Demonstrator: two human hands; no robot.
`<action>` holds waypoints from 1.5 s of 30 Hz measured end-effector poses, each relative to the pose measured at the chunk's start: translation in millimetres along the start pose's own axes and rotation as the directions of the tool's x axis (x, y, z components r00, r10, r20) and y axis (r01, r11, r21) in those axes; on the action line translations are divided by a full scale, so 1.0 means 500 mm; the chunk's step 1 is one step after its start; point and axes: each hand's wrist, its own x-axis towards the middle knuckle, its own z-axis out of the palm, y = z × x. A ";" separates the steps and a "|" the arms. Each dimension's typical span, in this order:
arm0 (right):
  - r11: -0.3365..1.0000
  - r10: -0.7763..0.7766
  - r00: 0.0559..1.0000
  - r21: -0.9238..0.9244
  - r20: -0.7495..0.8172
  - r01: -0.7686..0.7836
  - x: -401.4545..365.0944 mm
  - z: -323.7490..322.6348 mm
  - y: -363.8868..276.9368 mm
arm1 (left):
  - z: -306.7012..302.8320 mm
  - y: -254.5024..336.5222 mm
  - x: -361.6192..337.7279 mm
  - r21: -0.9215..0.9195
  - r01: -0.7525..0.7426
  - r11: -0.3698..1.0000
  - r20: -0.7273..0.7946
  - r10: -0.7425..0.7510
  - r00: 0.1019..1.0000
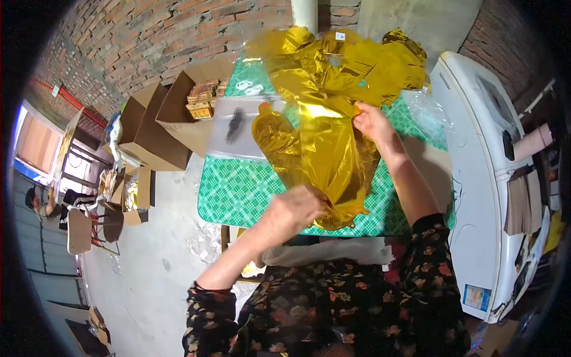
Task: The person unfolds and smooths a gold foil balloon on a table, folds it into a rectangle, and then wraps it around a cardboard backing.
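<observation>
The left hand [295, 209] is closed on the lower end of a gold foil balloon [321, 156], and the right hand [372, 123] pinches its upper edge, so the crumpled sheet stretches between them. Beyond the right hand lies a heap of gold foil [357, 62]. Under both hands is a green checked table [235, 190], with a clear plastic bag [238, 128] on it beyond the left hand.

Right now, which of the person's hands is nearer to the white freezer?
Right. The right hand grips the gold foil balloon on the side toward the white freezer; the left hand pinches its lower end, farther away.
</observation>
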 end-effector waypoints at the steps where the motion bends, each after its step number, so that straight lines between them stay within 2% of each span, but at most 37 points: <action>1: 0.999 -0.008 1.000 -0.036 -0.001 0.008 -0.029 -0.003 -0.002 | 0.033 0.006 -0.020 0.004 0.016 1.000 -0.023 -0.016 1.000; 2: 0.997 -0.016 1.000 -0.071 -0.001 0.016 -0.044 -0.008 -0.005 | 0.061 0.014 -0.035 0.008 0.031 0.999 -0.047 -0.031 0.998; 3: 0.999 -0.008 0.998 -0.048 0.070 0.011 -0.001 -0.029 0.008 | 0.083 0.024 -0.043 0.011 0.047 0.999 -0.068 -0.046 0.997; 6: 0.977 -0.139 0.980 -0.144 0.140 0.159 0.037 -0.109 0.032 | 0.124 0.043 -0.046 -0.042 0.039 0.998 -0.214 -0.048 0.976; 9: 0.915 -0.147 0.987 -0.370 0.064 0.160 0.086 -0.159 0.017 | 0.132 0.057 -0.053 -0.043 0.109 0.993 -0.168 -0.114 0.979; 11: 0.905 -0.130 0.991 -0.403 0.044 0.137 0.105 -0.165 0.015 | 0.134 0.062 -0.054 -0.031 0.131 0.991 -0.173 -0.135 0.976; 13: 0.940 -0.091 0.995 -0.325 0.051 0.103 0.087 -0.144 -0.020 | 0.138 0.060 -0.050 -0.013 0.133 0.991 -0.215 -0.133 0.968; 15: 0.934 -0.139 0.982 -0.348 -0.126 0.088 0.032 -0.084 -0.043 | 0.141 0.058 -0.061 0.011 0.157 0.988 -0.158 -0.153 0.975; 17: 0.926 -0.228 0.955 -0.345 -0.189 0.153 0.031 -0.081 -0.041 | 0.149 0.054 -0.066 0.021 0.162 0.987 -0.151 -0.157 0.976; 19: 0.904 -0.350 0.926 -0.312 -0.144 0.293 0.071 -0.122 -0.024 | 0.159 0.054 -0.067 0.017 0.157 0.987 -0.193 -0.151 0.970; 22: 0.823 -0.327 0.938 -0.523 -0.116 0.222 0.044 -0.107 -0.055 | 0.164 0.056 -0.074 0.031 0.167 0.985 -0.172 -0.160 0.972; 25: 0.502 -0.703 0.709 -0.752 -0.066 0.428 0.098 -0.133 -0.028 | 0.175 0.052 -0.075 0.051 0.151 0.987 -0.212 -0.137 0.968; 28: -0.049 -0.839 0.501 -0.945 0.215 0.323 0.025 -0.070 -0.049 | 0.182 0.049 -0.078 0.052 0.150 0.987 -0.210 -0.136 0.968; 31: -0.389 -0.722 0.433 -0.835 0.539 0.389 -0.054 -0.004 -0.026 | 0.180 0.052 -0.076 0.049 0.154 0.987 -0.211 -0.141 0.967; 32: -0.421 -0.653 0.472 -0.802 0.593 0.425 -0.066 0.007 0.002 | 0.179 0.052 -0.076 0.044 0.155 0.987 -0.208 -0.143 0.968; 34: -0.464 -0.495 0.538 -0.731 0.683 0.500 -0.088 0.024 0.063 | 0.178 0.050 -0.077 0.034 0.160 0.987 -0.199 -0.150 0.968; 37: -0.427 -0.293 0.587 -0.652 0.755 0.626 -0.128 0.051 0.118 | 0.175 0.045 -0.088 0.024 0.178 0.984 -0.157 -0.172 0.973; 40: -0.446 -0.198 0.642 -0.651 0.741 0.614 -0.154 0.072 0.148 | 0.175 0.041 -0.093 0.014 0.191 0.982 -0.139 -0.187 0.972; 45: -0.545 -0.203 0.663 -0.646 0.720 0.535 -0.144 0.063 0.177 | 0.166 0.037 -0.098 0.008 0.215 0.977 -0.154 -0.211 0.965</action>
